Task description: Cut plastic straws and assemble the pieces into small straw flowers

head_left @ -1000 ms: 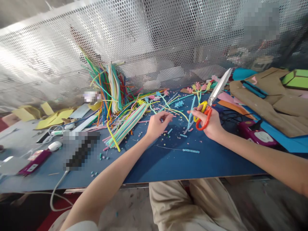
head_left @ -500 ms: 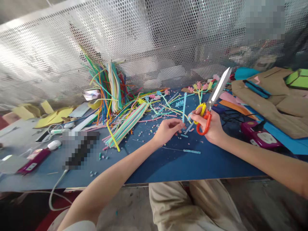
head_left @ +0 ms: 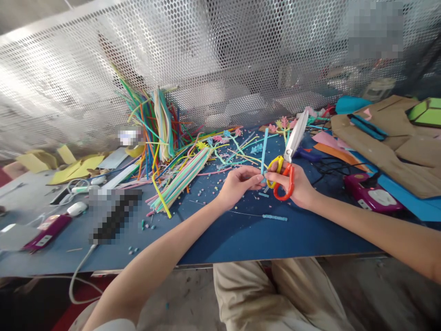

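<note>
My left hand [head_left: 237, 186] pinches the lower end of a light blue strip [head_left: 264, 147] that stands upright over the blue tabletop [head_left: 241, 234]. My right hand [head_left: 296, 186] touches the same strip with its fingertips and holds a pair of scissors [head_left: 289, 154] with red and yellow handles, blades shut and pointing up and away. The two hands meet at the strip. A thin wire threaded with light blue beads [head_left: 274, 217] lies on the table just in front of them.
A big heap of coloured strips [head_left: 161, 138] leans on the perforated metal screen [head_left: 206, 59] at the back left. Small cut bits litter the table. Brown cardboard [head_left: 389, 138], coloured paper and a magenta device [head_left: 370, 195] lie right; a cable, mouse and another magenta device [head_left: 46, 232] lie left.
My left hand moved right from the loose strips and took hold of the light blue strip. My right hand with the scissors shifted left and tilted the blades more upright.
</note>
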Demonstrator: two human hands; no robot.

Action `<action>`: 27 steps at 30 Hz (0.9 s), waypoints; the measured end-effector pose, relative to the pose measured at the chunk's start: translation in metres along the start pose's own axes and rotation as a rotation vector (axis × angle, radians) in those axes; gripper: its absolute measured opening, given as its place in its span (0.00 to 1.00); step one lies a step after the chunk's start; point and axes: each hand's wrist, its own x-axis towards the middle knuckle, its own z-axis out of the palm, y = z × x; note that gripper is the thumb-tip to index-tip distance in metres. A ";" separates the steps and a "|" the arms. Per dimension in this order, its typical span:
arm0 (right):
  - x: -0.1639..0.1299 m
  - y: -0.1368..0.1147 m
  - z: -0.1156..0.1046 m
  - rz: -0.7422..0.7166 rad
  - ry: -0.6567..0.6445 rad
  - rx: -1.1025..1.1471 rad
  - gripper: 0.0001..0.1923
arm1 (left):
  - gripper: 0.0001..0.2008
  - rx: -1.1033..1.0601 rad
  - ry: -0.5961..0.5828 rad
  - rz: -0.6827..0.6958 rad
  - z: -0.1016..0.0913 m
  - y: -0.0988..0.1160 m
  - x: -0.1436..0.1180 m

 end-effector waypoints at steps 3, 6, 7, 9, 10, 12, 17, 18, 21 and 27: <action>0.000 0.000 0.000 -0.004 -0.009 -0.014 0.15 | 0.21 -0.020 -0.045 0.008 0.000 0.000 -0.001; 0.001 -0.002 -0.001 -0.008 -0.009 -0.044 0.15 | 0.21 -0.035 -0.070 0.006 0.001 0.000 -0.002; 0.001 -0.002 -0.001 -0.012 -0.014 -0.053 0.15 | 0.21 -0.036 -0.073 0.002 0.001 0.000 -0.002; 0.002 -0.004 -0.001 -0.027 -0.028 -0.060 0.15 | 0.21 -0.027 -0.083 -0.009 0.001 0.000 -0.002; 0.002 -0.005 0.000 -0.033 -0.034 -0.061 0.15 | 0.22 -0.021 -0.089 -0.014 0.001 0.001 -0.002; 0.002 -0.005 0.000 -0.033 -0.040 -0.068 0.15 | 0.22 -0.012 -0.094 -0.016 0.000 0.001 -0.001; 0.002 -0.004 -0.001 -0.013 -0.020 -0.128 0.15 | 0.22 0.020 -0.048 -0.015 -0.005 0.000 0.002; 0.002 -0.003 -0.001 -0.011 -0.013 -0.133 0.15 | 0.21 0.042 -0.038 -0.020 -0.006 0.001 0.003; 0.003 -0.002 -0.002 -0.006 0.009 -0.114 0.17 | 0.20 0.148 -0.038 -0.035 -0.007 0.001 0.003; 0.004 -0.002 -0.001 -0.077 0.033 -0.141 0.17 | 0.17 0.308 -0.060 -0.008 -0.006 0.001 0.002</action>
